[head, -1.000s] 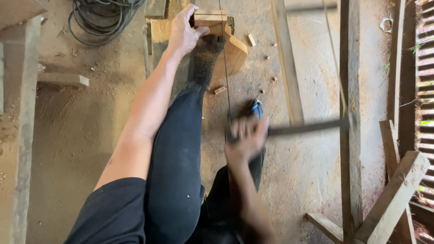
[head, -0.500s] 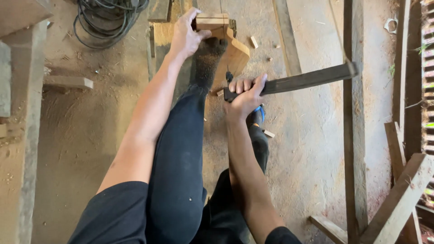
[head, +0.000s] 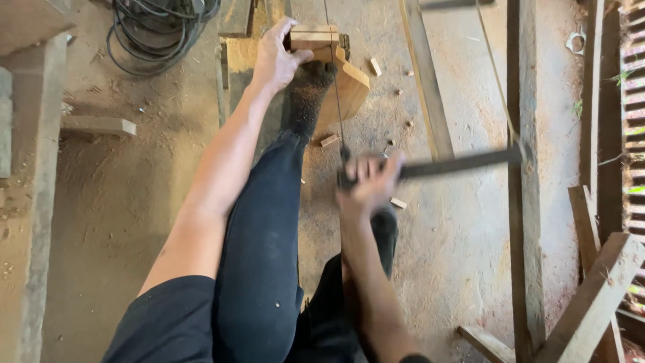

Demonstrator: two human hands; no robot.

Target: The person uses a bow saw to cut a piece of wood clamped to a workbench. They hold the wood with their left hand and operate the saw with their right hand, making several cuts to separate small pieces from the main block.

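Note:
My left hand (head: pixel 274 57) presses down on a small wooden block (head: pixel 314 37) that rests on a larger rounded piece of wood (head: pixel 349 87); my dust-covered foot (head: pixel 308 97) braces against it too. My right hand (head: pixel 366 181), blurred by motion, grips the handle end of a bow saw whose dark frame bar (head: pixel 460 163) runs to the right. The thin saw blade (head: pixel 334 81) runs from that hand up across the block.
A coil of black cable (head: pixel 158 30) lies at the top left. A short wood offcut (head: pixel 97 126) is on the dusty floor at left. Long planks (head: pixel 423 81) and beams (head: pixel 524 202) run along the right, with several small wood chips (head: pixel 376 66) near the block.
My right hand has moved back and forth with the saw: up towards the block half a second ago, now pulled back towards me. My left hand stays on the block.

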